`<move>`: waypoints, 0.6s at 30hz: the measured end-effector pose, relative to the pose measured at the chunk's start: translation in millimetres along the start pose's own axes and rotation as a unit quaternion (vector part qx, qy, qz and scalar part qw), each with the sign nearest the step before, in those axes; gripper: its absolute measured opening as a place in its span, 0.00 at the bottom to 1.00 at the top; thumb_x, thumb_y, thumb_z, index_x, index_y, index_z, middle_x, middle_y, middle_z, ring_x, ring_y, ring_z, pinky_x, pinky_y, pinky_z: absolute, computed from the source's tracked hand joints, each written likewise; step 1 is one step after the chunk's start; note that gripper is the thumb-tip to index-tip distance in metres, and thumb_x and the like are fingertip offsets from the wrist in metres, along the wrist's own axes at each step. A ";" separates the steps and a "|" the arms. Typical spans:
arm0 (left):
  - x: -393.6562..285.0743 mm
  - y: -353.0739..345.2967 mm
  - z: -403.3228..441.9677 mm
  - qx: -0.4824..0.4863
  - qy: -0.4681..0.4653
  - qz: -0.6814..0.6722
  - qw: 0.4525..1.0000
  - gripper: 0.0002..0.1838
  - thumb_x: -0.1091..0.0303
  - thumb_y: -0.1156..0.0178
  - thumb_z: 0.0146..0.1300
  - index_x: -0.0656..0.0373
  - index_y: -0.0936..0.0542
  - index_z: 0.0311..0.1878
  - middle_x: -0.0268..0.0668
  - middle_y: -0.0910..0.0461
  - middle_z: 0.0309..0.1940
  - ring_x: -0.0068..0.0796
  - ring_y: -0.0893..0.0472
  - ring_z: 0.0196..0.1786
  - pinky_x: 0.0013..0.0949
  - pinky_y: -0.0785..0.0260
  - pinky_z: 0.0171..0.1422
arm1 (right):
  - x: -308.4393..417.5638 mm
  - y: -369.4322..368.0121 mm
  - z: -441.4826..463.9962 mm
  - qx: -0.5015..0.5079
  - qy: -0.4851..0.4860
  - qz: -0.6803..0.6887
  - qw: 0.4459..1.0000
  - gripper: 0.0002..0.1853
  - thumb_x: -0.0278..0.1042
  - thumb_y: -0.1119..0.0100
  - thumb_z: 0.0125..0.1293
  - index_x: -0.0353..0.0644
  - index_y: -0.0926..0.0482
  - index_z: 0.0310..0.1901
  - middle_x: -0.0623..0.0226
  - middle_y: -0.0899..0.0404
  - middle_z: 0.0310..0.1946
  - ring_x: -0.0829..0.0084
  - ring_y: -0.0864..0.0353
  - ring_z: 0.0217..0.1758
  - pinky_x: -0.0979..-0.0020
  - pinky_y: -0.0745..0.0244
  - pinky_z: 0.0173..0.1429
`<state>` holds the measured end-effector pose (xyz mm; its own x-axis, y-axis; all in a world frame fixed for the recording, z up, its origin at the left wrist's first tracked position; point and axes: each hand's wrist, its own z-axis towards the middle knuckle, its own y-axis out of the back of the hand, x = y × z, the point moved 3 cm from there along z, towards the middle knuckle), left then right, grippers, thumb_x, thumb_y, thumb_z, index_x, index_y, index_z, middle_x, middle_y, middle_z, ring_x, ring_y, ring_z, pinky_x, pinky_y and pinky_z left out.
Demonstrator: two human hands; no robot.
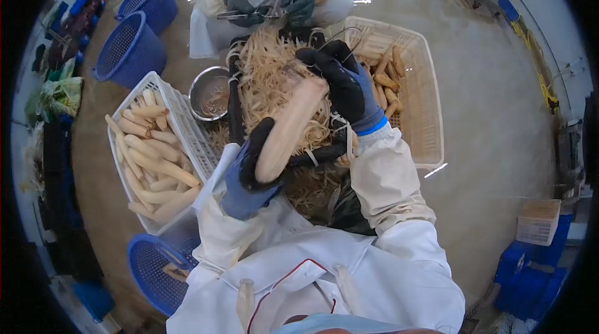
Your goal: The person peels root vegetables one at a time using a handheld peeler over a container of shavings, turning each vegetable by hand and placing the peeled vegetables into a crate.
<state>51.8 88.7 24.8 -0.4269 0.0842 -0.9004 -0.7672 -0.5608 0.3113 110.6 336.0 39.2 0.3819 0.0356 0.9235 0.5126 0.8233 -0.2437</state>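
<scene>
A thick, pale lotus root (292, 128) lies slantwise in front of me, its skin mostly off. Around its lower end my left hand (249, 169) is closed, in a blue glove with a dark palm. My right hand (340, 81), gloved alike, is closed at the root's upper end on what looks like a peeler (298, 69), blurred and largely covered by the fingers. Beneath both hands, long thin peelings (265, 78) heap up over a dark-framed container (234, 94).
At left a white crate (209, 159) holds several pale roots (156, 153); at right a cream crate (427, 109) holds browner ones (388, 81). A metal bowl (209, 92) and blue baskets (130, 50) stand nearby. Opposite, a co-worker's gloved hands (274, 8) hold a thin metal tool.
</scene>
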 end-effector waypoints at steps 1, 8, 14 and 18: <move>2.0 -0.3 9.3 0.016 -0.041 0.081 0.996 0.47 0.72 0.25 0.41 0.64 0.35 0.69 0.44 0.26 0.62 0.34 0.27 0.64 0.35 0.40 0.70 | 6.2 1.1 2.1 -0.006 0.021 -0.028 0.999 0.09 0.35 0.46 0.70 0.39 0.26 0.44 0.64 0.19 0.46 0.78 0.23 0.48 0.73 0.31 0.56; 128.2 -13.9 6.2 0.055 0.225 0.233 0.944 0.41 0.64 0.28 0.45 0.63 0.30 0.65 0.52 0.26 0.59 0.49 0.26 0.62 0.43 0.36 0.67 | -4.8 34.3 2.9 -0.142 0.015 -0.016 0.990 0.09 0.30 0.39 0.65 0.38 0.26 0.43 0.65 0.19 0.39 0.75 0.21 0.42 0.74 0.26 0.48; 76.2 -26.9 68.1 0.069 0.041 0.241 0.967 0.30 0.64 0.31 0.56 0.65 0.26 0.61 0.48 0.23 0.57 0.40 0.24 0.60 0.36 0.34 0.65 | -43.1 39.0 5.1 -0.195 -0.063 0.176 0.963 0.14 0.26 0.44 0.66 0.40 0.28 0.53 0.62 0.20 0.38 0.64 0.16 0.38 0.64 0.17 0.40; 55.5 -47.1 87.9 0.148 0.074 -0.002 0.986 0.26 0.68 0.33 0.60 0.65 0.26 0.60 0.40 0.21 0.53 0.25 0.23 0.55 0.30 0.32 0.60 | -41.9 32.7 6.9 -0.231 -0.052 0.196 0.952 0.15 0.28 0.37 0.62 0.36 0.30 0.47 0.55 0.19 0.39 0.60 0.14 0.38 0.64 0.16 0.40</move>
<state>22.2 192.2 -13.1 -0.3657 -0.0465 -0.9296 -0.8843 -0.2941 0.3626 106.0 365.4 -5.3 0.5478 0.3635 0.7535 0.6392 0.3993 -0.6573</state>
